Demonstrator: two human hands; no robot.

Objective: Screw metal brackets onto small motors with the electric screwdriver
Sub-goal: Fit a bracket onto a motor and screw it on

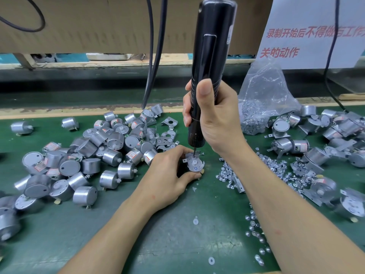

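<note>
Head view: right hand (215, 123) grips the screwdriver (213, 46), left hand (167, 175) holds a bracketed motor (194, 164) under its tip; seemingly finished pile (316, 139) right (bigger bare heap (79, 159) left).

A brown cardboard panel (98, 22) is standing along the back; two black cables (160, 46) are hanging before it; a white sign (308, 56) with red characters is leaning at the right, a thin black cord (335, 36) trailing across it; a green mat (177, 224) is covering the worktop, a wooden strip (59, 113) running along its far edge.
</note>
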